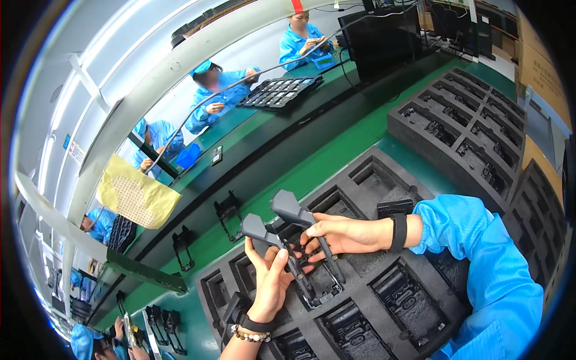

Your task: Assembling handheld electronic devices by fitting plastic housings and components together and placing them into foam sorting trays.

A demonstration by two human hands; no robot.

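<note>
Both my hands grip a black plastic frame with two long side arms and flared grey ends. My left hand has thumb and fingers closed round its left arm. Around the right arm, just below the flared end, the fingers of my right hand are wrapped. The frame is tilted above a dark foam tray, and its lower end hangs over the tray's pockets. Black moulded parts sit in several of those pockets. What my fingertips touch between the two arms is partly hidden.
Similar black frames stand on the green bench at left. A second foam tray with parts lies at far right, near cardboard boxes. A yellow cloth hangs from the rail at left. Several people in blue work beyond the bench.
</note>
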